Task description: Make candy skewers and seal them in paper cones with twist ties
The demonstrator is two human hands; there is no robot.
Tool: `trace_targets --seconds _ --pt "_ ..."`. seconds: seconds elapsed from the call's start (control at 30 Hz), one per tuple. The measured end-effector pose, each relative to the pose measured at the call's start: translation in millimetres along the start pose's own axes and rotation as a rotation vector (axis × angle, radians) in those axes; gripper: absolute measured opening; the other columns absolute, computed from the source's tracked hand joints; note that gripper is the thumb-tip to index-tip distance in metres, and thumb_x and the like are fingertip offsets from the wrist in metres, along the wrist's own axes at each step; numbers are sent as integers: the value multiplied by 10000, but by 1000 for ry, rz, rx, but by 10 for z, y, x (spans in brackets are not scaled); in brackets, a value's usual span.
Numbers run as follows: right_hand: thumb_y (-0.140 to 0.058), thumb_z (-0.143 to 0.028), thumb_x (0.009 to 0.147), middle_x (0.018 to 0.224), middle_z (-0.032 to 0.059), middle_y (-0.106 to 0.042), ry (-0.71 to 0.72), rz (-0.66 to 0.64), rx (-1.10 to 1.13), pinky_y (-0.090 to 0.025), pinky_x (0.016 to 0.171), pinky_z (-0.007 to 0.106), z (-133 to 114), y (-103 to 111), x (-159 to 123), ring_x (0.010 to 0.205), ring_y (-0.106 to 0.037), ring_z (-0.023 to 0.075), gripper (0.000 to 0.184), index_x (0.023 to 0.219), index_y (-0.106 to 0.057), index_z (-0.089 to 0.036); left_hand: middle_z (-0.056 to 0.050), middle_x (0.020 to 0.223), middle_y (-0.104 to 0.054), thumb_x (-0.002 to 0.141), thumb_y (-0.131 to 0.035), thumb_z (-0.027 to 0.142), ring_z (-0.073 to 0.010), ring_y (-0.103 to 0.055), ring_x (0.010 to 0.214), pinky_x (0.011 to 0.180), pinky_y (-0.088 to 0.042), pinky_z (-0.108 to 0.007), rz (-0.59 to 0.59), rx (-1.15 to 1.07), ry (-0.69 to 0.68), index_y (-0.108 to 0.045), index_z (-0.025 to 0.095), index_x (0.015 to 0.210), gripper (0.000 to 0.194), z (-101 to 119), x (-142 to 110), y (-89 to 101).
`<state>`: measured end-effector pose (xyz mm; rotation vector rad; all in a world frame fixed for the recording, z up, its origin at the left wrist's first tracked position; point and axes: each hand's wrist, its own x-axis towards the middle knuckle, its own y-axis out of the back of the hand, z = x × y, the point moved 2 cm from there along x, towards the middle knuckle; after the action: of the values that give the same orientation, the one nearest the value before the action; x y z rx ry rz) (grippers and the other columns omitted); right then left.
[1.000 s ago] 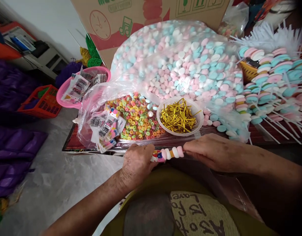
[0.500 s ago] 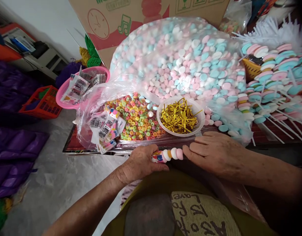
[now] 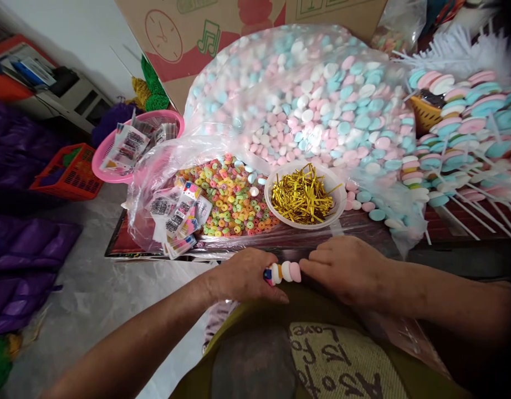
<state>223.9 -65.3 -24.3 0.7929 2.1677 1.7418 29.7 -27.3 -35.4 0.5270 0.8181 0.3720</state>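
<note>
1. A printed cardboard box (image 3: 247,27) stands behind a dark red tabletop (image 3: 122,238); a grey floor (image 3: 101,316) shows at the left.
2. A big clear bag (image 3: 297,100) of pink, blue and white marshmallows lies across the surface, with marshmallow sticks (image 3: 463,144) piled to its right.
3. Nearer the front edge, a pale bowl (image 3: 337,213) holds gold strips (image 3: 303,194); just left of it are colourful ring-shaped pieces (image 3: 234,208), and beside those, printed labels (image 3: 180,219).
4. A pink basket (image 3: 98,163) with more labels sits farther left.
5. The marshmallow stack (image 3: 284,272) is in front of the table edge, between the two hands, roughly level, its pink end to the right.
6. The left hand (image 3: 247,275) grips the stack's patterned end between thumb and fingers.
7. The right hand (image 3: 345,269) has its fingers curled, fingertips at the pink end; whether they pinch anything, I cannot tell.
</note>
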Motion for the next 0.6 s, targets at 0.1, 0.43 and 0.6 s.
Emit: trace_targets --seconds 0.1,0.43,0.6 --pt "-352 -186 920 663 19 -622 -236 -203 338 -313 533 231 69 -48 81 566 -521 102 286 745 -574 -148 -26 751 -651 756 -628 439 -198 -595 693 615 -394 -274 204 333 34 -598 182 843 273 81 26 -20" --pt "-506 -101 770 818 77 -693 -194 -228 220 -358 570 262 -19 -260 247 689 -605 174 176 869 -648 -138 -120 1160 -635 642 -737 443 -283 -616 997 805 -468 -348 133 -72 -223 -335 186 1381 879 154 177 -29" --pt "-378 -174 886 666 52 -609 -243 -61 372 -336 565 246 162 -83 112 598 -529 131 265 729 -588 -135 -16 1013 -664 606 -776 446 -210 -607 905 780 -452 -285 81 -296 -194 -537 263 1237 699 -146 -85 259"
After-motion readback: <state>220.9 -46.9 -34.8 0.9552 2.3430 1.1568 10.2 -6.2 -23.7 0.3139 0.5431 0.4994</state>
